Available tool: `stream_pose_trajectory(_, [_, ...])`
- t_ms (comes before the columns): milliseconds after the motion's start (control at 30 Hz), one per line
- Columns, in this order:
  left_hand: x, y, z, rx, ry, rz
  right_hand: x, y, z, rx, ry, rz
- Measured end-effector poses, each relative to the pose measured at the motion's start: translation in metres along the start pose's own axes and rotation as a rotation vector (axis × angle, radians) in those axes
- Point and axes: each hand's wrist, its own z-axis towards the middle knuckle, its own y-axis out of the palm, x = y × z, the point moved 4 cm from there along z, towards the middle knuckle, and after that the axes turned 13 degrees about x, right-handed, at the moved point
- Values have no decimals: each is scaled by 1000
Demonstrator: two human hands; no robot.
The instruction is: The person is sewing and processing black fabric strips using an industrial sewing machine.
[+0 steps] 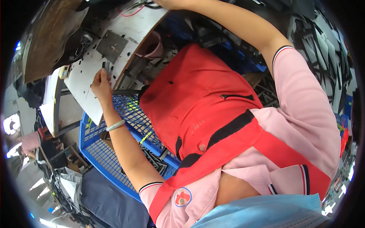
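Our left hand (pixel 100 81) pinches a small dark strip (pixel 106 67) against the white counter (pixel 91 68), likely to steady it flat. Our right hand (pixel 169 3) reaches the counter's far edge near scissors (pixel 146 4); we cannot tell its grip. A blue crate (pixel 114 163) sits below, beside a pink cup (pixel 154 45).

Left hand (pixel 101 84) pinching, right hand (pixel 171 3) outstretched

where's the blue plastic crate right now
In the head view the blue plastic crate sits at lower left, under the left forearm, below the edge of the white worktable and beside the red apron.
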Motion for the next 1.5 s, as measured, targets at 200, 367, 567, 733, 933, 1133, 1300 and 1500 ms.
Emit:
stream_pose_trajectory(200, [6, -4, -5, 24, -54, -37, 10, 14, 36, -357, 425, -298])
stream_pose_trajectory(367, [1, -15, -3, 19, -157, -22, 3, -6, 29, -281, 269, -49])
stream_pose_trajectory(567, [42, -7, -14, -122, -177, -291, -61, 0, -29, -358, 186, 376])
stream_pose_trajectory(733, [57, -8, -30, -181, -219, -345, -142, 1, -81, -412, 186, 637])
stream_pose_trajectory(933, [67, -7, -36, -172, -215, -403, -156, 19, -91, -470, 261, 687])
stream_pose_trajectory(1133, [73, 1, -45, -199, -172, -378, -158, 17, -81, -496, 221, 656])
stream_pose_trajectory(1300, [70, -1, -42, -188, -195, -403, -158, 14, -79, -538, 276, 730])
stream_pose_trajectory(1500, [75, -4, -36, -198, -163, -426, -120, 20, -63, -462, 231, 594])
